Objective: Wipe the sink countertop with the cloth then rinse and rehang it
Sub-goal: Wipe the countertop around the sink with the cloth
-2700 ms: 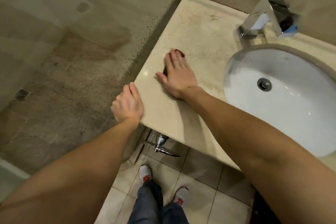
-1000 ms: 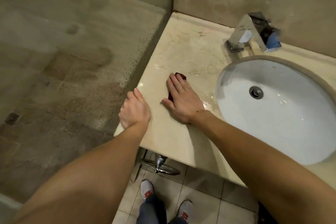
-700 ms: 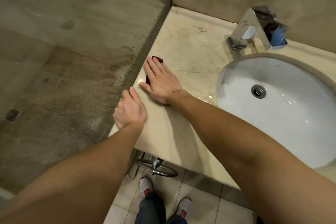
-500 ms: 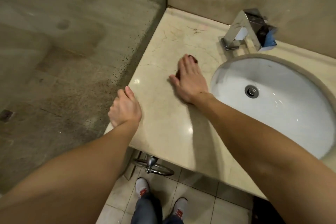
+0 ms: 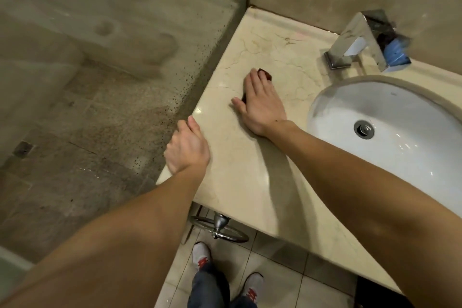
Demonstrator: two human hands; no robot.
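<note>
**Right hand.** The right hand (image 5: 262,105) lies flat, palm down, on the marble countertop (image 5: 245,182). Its fingers are straight and held together and its thumb is spread to the left. It presses on the cloth rather than clasping it.

**Cloth.** The dark red cloth (image 5: 267,74) is pinned between the right hand and the countertop. Only a small part shows past the fingertips, and a sliver shows beside the thumb. The rest is hidden under the palm. The cloth sits on the stretch of countertop left of the sink basin (image 5: 400,170), apart from the basin rim and well short of the back wall.

**Left hand.** The left hand (image 5: 187,150) holds the left edge of the countertop. Its thumb lies on the top surface. Its fingers curl down over the side next to the glass shower partition (image 5: 112,70).

**Fixtures.** The white oval basin is set under the countertop, with a metal drain (image 5: 364,129) at its bottom. A square chrome faucet (image 5: 360,40) stands behind the basin, against the wall. A blue item (image 5: 397,55) sits at its right side, and its kind cannot be told.

**Below the countertop.** A chrome towel ring (image 5: 220,229) hangs under the front edge. The person's white shoes (image 5: 201,255) with red markings stand on the tiled floor.
</note>
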